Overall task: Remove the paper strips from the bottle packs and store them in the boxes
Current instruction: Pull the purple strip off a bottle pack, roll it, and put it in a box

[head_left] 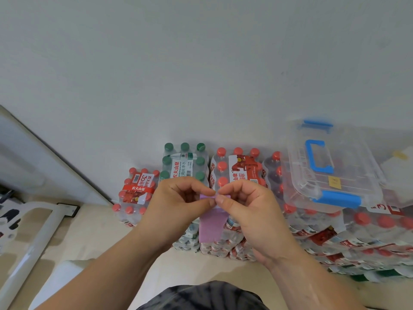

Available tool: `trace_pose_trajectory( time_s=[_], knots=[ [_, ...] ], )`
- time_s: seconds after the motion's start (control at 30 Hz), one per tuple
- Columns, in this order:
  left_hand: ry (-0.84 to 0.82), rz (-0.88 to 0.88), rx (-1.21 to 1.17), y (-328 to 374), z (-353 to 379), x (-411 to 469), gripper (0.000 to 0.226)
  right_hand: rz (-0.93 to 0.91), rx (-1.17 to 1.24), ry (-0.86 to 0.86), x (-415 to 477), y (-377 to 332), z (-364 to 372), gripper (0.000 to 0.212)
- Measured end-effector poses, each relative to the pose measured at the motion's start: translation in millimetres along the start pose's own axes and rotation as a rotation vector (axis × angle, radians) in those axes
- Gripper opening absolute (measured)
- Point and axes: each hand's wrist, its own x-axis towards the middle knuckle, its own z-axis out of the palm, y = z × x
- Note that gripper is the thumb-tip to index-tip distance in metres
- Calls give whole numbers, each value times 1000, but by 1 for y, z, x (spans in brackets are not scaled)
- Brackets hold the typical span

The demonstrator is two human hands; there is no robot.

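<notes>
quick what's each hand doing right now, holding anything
Left hand: fingers curled, pinches the top edge of the purple paper strip.
Right hand: fingers curled, pinches the same top edge, right next to the left hand.

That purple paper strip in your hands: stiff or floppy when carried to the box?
Probably floppy: the purple paper strip hangs below where the left hand and right hand pinch its top. Likely very light; fingertips alone hold it.

We see a beige floor [96, 231], bottle packs [225, 240] stacked on it along the wall [201, 86], a lower red-capped pack [134, 198] at our left end, a white tube frame [33, 242] farther left
</notes>
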Motion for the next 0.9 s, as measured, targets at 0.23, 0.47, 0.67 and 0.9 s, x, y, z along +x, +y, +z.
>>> trace_pose_trajectory(
  time_s=[0.23, 0.47, 0.67, 0.9],
  knots=[
    [-6, -20, -96, -2, 1, -1, 15, 10, 2, 17, 1, -4, -2, 15],
    [-2, -20, -60, 0, 2, 4, 12, 12, 18, 29, 2, -3, -4, 17],
    [-1, 2, -30, 0, 1, 6, 14, -8, 16, 42, 4, 0, -6, 10],
    [-32, -8, -68, 4, 2, 3, 8, -28, 1, 42, 3, 2, -5, 15]
  ],
)
